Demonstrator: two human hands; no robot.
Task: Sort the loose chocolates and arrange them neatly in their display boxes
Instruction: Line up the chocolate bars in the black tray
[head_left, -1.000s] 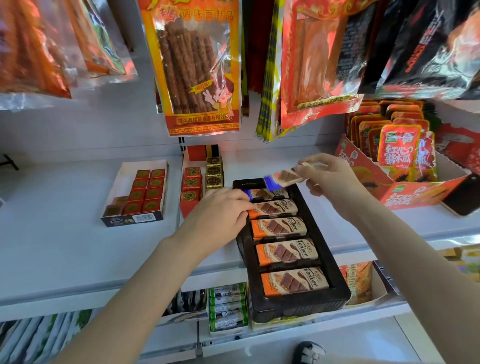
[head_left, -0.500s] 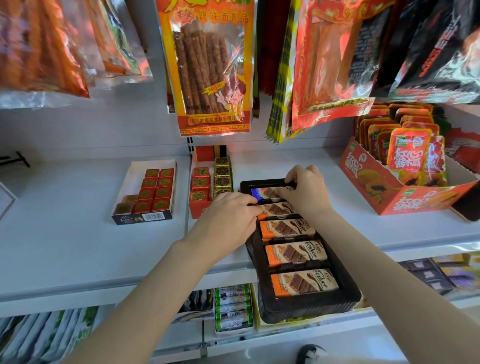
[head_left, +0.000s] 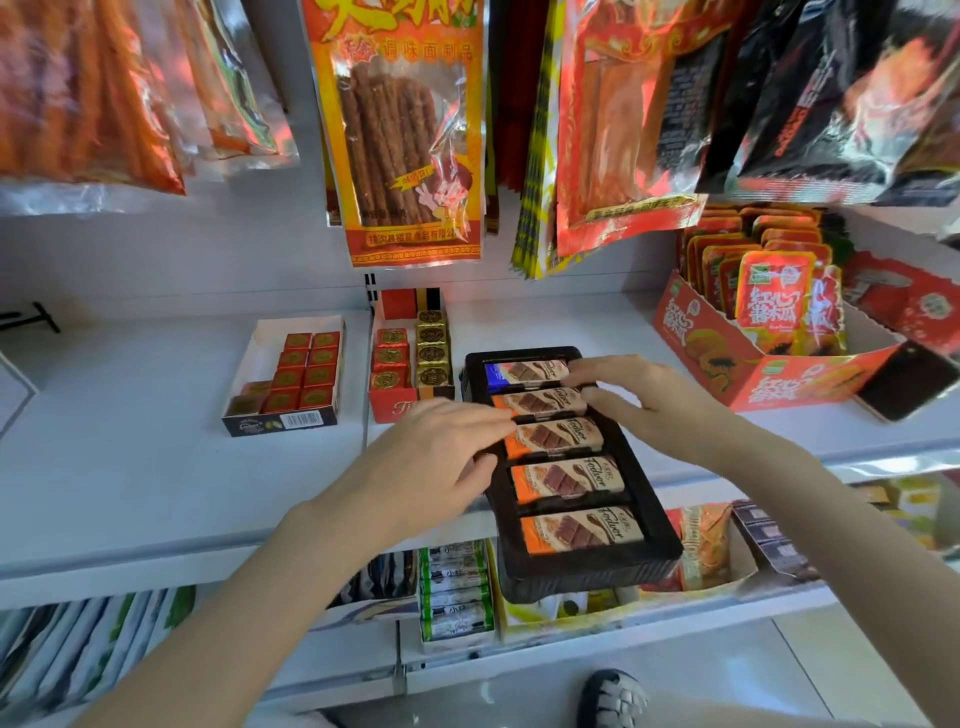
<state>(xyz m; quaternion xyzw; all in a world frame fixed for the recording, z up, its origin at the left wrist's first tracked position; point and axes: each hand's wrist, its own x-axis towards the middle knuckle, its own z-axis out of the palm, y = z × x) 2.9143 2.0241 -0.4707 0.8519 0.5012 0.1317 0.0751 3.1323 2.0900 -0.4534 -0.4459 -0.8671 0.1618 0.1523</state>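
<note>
A black display tray (head_left: 649, 519) sticks out over the white shelf's front edge. It holds several orange chocolate bars (head_left: 566, 475) in slots and one blue chocolate bar (head_left: 524, 371) in the far slot. My left hand (head_left: 431, 457) rests on the tray's left rim, fingertips touching the orange bars. My right hand (head_left: 649, 400) lies over the right ends of the far bars, fingers spread, touching them and gripping none.
A white box of red square chocolates (head_left: 296, 374) sits left. A red box of red and gold squares (head_left: 410, 358) stands beside the tray. An orange snack carton (head_left: 779, 332) and a dark phone (head_left: 904, 379) lie right. Snack bags (head_left: 405, 130) hang overhead.
One second ago my right hand held a blue bar above the tray. It put that bar into the far slot and now rests on the bars' right ends. My left hand stayed at the left rim.
</note>
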